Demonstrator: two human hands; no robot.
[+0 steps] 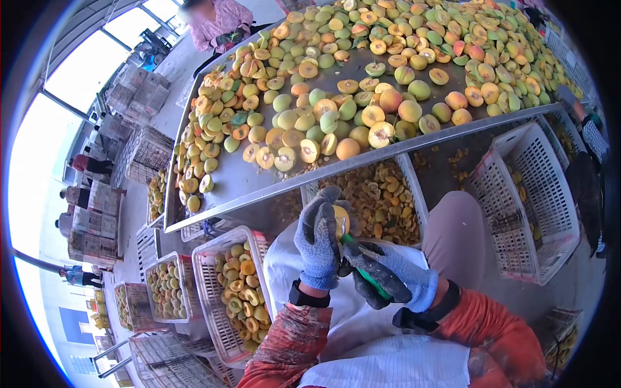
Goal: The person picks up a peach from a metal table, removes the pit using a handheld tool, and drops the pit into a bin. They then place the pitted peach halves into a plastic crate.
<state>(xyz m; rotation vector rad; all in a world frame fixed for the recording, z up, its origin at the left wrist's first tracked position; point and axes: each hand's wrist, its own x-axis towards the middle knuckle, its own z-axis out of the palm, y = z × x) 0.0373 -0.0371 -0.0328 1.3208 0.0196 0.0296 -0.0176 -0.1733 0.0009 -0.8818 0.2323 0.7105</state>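
Note:
My left hand (318, 239), in a grey-blue work glove, is closed around a cut yellow peach (341, 222) above my lap. In my right hand (391, 271), gloved the same way with dark, stained fingers, is a green-handled tool (374, 284). The tool's upper end meets the lower side of the peach; its working tip is hidden. Just beyond my hands, a crate of peach pieces (378, 200) stands under the edge of a metal table (259, 194). Whole and halved peaches (317, 123) are heaped over that table.
White crates of peach halves (242, 291) (169, 290) stand to my left. A white crate (527, 200) with some fruit is on my right. Across the table is a person in a pink top (220, 26); another person's arm (592, 129) shows far right. Stacked crates (149, 155) fill the left background.

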